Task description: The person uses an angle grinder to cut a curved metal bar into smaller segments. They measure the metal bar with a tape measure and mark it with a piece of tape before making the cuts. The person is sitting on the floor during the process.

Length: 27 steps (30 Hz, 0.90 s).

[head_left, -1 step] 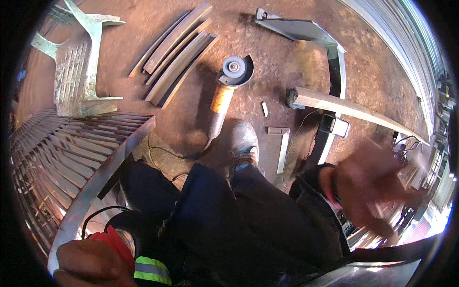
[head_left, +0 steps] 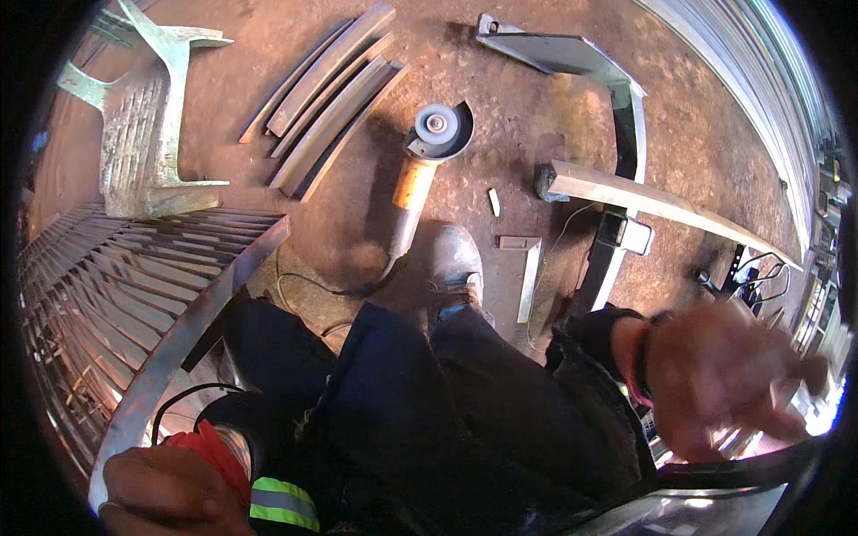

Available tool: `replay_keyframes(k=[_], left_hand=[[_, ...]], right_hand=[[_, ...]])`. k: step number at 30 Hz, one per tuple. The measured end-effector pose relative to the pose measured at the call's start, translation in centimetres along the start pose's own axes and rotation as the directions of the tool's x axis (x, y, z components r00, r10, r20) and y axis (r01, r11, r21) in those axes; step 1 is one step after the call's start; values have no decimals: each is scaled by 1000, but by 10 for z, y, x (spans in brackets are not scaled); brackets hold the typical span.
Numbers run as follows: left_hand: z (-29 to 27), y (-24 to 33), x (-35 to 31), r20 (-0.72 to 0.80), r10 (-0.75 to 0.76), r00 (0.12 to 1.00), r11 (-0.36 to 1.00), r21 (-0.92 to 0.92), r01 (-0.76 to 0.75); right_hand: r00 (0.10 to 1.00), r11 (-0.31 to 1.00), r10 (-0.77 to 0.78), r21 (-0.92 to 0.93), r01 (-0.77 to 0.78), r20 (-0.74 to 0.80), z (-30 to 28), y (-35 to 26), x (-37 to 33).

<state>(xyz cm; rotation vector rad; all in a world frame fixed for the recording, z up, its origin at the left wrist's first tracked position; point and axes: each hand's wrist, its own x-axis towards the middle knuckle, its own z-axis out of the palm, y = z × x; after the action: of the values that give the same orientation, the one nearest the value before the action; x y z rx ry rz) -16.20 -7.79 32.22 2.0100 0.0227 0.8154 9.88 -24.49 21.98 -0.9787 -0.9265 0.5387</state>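
Observation:
My left hand (head_left: 170, 487) is curled closed at the lower left, beside the flat edge bar of a metal grille (head_left: 192, 299). What its fingers hold, if anything, is hidden. A red cuff and a reflective band show at that wrist. My right hand (head_left: 719, 375) is out at the right, smeared by motion, its fingers apart with nothing visible in them. On the floor ahead lies an angle grinder (head_left: 416, 183) with a yellow body and a pale disc. It touches neither hand.
Several curved steel pieces (head_left: 335, 98) lie beyond the grinder. A worn plastic chair (head_left: 138, 134) lies at the far left. A small metal square (head_left: 529, 277), a long bar (head_left: 661, 201) and an angled steel frame (head_left: 630, 134) are right. Long metal lengths (head_left: 760, 98) line the far right.
My right hand has shifted a little to the right, uncovering a dark tool end and black cables beyond it. My left hand and the grinder stay in place.

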Motion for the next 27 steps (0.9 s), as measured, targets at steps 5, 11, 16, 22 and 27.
replay_keyframes(k=[5,11,16,22,27], left_hand=[[-1,0,8,-15,0,1000,997,73,1],[7,7,4,-57,42,997,999,31,-40],[-12,5,-11,-29,81,996,986,-145,-84],[-22,-64,-37,133,-129,983,957,-242,158],[34,-149,-77,228,-823,520,558,493,668]], right_hand=[[829,778,-527,500,381,189,-9,-20,10],[696,644,-703,546,536,146,12,-21,-7],[715,630,-690,577,520,110,38,-27,6],[859,732,-501,580,357,103,-11,-8,-41],[622,705,645,31,-709,-445,-16,25,-113]])
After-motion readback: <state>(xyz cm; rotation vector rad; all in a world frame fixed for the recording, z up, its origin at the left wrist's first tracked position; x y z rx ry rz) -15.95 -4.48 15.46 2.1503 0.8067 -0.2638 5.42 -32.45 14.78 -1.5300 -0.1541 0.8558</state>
